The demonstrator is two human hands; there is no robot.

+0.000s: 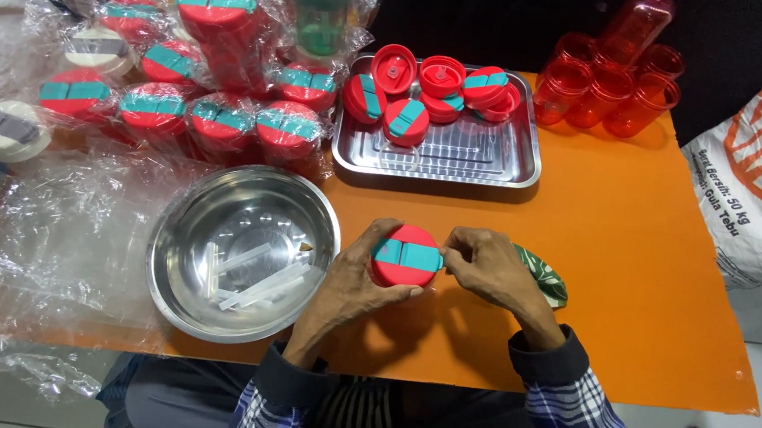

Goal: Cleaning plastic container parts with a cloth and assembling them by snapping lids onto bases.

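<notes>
Head view shows your two hands meeting over the orange counter [646, 259], near its front edge. Your left hand [350, 279] wraps around a red lid [405, 256] with a teal strap across its top; the fingers are curled closed on its side and under it, so the lid stays steady and its top faces you. Your right hand [484, 268] pinches the right end of the teal strap with thumb and fingertips closed tight; the grip is small because that part is small. Just behind the right hand lies a green patterned packet [545, 277] on the counter.

Left of your hands stands a steel bowl [185, 227] with some clear plastic straws inside, close enough to reach. Behind the lid sits a steel tray [456, 161] which holds more red lids at its far side. At the far right corner stands a group of red transparent cups [606, 91]. On the far left are many wrapped red lids [217, 122] in clear plastic bags, kept apart from the unwrapped ones.
</notes>
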